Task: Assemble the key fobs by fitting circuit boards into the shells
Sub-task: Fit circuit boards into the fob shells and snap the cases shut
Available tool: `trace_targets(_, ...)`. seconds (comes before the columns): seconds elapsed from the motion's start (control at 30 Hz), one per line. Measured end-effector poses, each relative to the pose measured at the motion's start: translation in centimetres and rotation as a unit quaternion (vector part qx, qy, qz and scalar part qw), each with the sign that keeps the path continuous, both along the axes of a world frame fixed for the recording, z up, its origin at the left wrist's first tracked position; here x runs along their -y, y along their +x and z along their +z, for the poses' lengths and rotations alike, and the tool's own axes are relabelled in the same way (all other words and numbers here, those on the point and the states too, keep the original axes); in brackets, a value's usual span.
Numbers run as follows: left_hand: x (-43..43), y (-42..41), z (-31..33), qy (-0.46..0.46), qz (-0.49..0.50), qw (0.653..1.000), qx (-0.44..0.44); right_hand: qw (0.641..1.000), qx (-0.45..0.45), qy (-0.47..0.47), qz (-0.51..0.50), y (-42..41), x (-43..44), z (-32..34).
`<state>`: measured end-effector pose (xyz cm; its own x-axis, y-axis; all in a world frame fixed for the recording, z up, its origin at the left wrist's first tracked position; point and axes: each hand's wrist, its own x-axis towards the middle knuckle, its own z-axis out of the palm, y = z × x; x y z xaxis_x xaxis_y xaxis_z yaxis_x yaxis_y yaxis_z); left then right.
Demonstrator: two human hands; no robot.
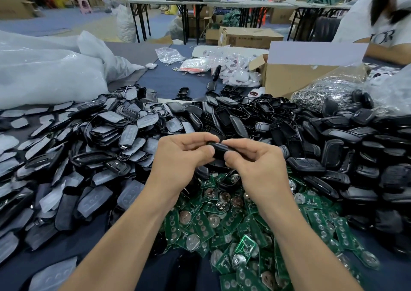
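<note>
From the head camera, a black key fob shell is held above the table, over the near edge of the pile of green circuit boards. Its long axis runs roughly left to right across the view, with the right end a little lower. It is seen mostly edge-on, a glossy, rounded dark casing. Fingers cover much of it, so its face and whether a board sits inside cannot be told.

The left hand pinches the left end, fingers curled over the top and thumb beneath. The right hand pinches the right end the same way, with fingertips close to those of the left.

A heap of loose black shells lies to the right, and grey button pads in black frames are heaped to the left. Farther back on the dark table stand a cardboard box and white plastic bags. Another person's sleeve shows at top right.
</note>
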<state>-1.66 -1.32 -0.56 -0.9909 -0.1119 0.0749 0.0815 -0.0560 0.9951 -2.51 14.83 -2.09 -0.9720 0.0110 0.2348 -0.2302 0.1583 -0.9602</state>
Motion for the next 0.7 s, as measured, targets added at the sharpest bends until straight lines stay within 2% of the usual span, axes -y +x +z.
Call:
trace_targets(0.17,-0.1,0.0,-0.3,-0.023,-0.019,1.0,-0.009,0.999,-0.007,-0.037,0.012,-0.1,-0.1,-0.1)
trace_targets(0.33,0.0,0.2,-0.1,-0.051,-0.022,0.997,-0.056,0.998,-0.002,-0.053,0.02,0.1,-0.1,0.1)
trace_targets(0.47,-0.2,0.2,-0.1,-0.082,-0.015,0.993,-0.087,0.999,-0.009,-0.032,-0.002,0.5,-0.1,0.4)
trace_targets(0.6,-0.3,0.2,0.0,-0.06,-0.006,0.994,-0.091,0.999,-0.012,-0.025,-0.018,0.8,0.1,0.9)
trace_targets(0.7,-0.2,0.2,-0.2,-0.104,0.023,0.988,-0.109,0.999,-0.011,0.043,-0.016,0.8,0.2,1.0)
